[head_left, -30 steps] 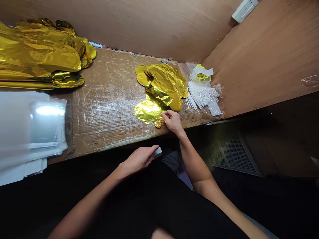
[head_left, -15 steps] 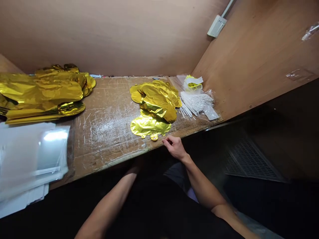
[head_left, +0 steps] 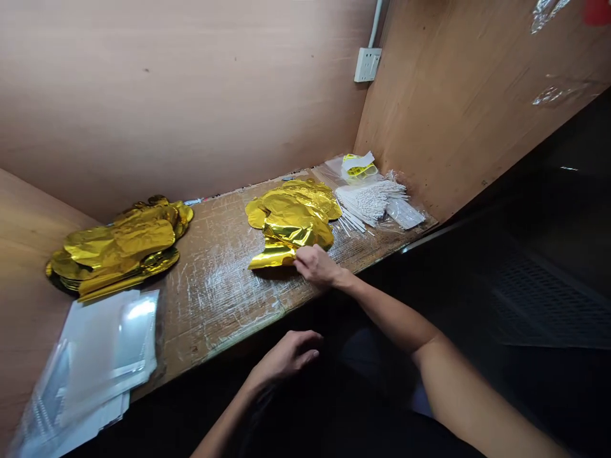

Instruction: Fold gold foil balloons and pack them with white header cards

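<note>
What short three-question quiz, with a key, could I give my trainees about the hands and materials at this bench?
1. Multiple choice: what does the right hand hold?
A) a wall socket
B) the middle gold foil
C) clear plastic sleeves

2. True or false: the left hand is pressing on the middle gold foil.

3. Fill in the blank: as the camera sees it, the white sticks lie to the ____ of the middle gold foil.

Key: 1 B; 2 false, it is away from the foil, below the front edge of the bench in the picture; 3 right.
</note>
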A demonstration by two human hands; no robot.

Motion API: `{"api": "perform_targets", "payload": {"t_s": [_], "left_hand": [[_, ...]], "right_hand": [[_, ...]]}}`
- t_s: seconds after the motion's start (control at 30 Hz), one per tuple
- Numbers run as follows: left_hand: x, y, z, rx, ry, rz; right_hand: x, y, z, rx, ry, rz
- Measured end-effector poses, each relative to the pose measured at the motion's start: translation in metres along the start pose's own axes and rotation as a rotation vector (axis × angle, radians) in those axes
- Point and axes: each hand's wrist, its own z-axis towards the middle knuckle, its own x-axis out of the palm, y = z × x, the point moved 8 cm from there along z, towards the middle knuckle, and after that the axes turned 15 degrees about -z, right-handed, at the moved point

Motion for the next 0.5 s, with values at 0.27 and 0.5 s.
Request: {"api": "perform_targets", "payload": {"t_s": [0.27,0.5], "left_hand": [[-0.146,-0.087,0.044,0.285,-0.51,0.519],[-0.26,-0.095,0.054,0.323,-0.929,0.409]], "right_hand": [[-0.042,-0.144,0.065,0.585,-0.139,0.206],[-0.029,-0.112,0.006,0.458,-0.229,0.192]]}}
